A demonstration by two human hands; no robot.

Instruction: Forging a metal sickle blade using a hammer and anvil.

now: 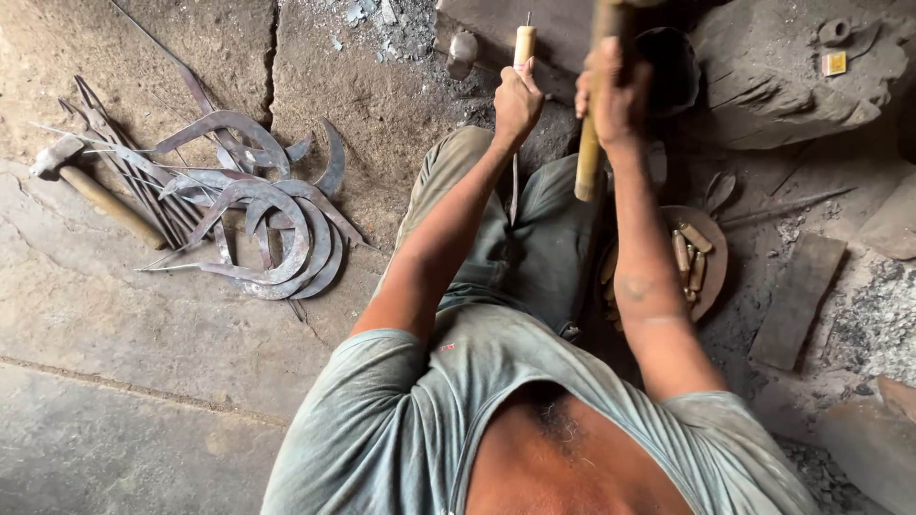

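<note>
Wooden handles occupy both hands of the seated person. Left hand [516, 100] is clenched around a pale wooden handle [524, 44] held upright in front of the knees, with a thin metal tang standing out of the handle's top; a narrow dark blade [514, 191] hangs below the fist, over the grey trousers. Right hand [614, 93] is clenched around a long yellowish wooden shaft [591, 143] raised beside the left hand; the shaft runs out of view at the top, so its head cannot be seen. Both hands are near each other but apart. On the stone floor [143, 334] to the person's left lies a pile of curved sickle blades [272, 234] mixed with thin metal rods, and a hammer [86, 186] with a wooden handle rests just beside that pile. At the person's right, a round wooden tray [714, 272] holds several short wooden handles [689, 256]. A large grey stone block [782, 81] sits beyond the right hand.
</note>
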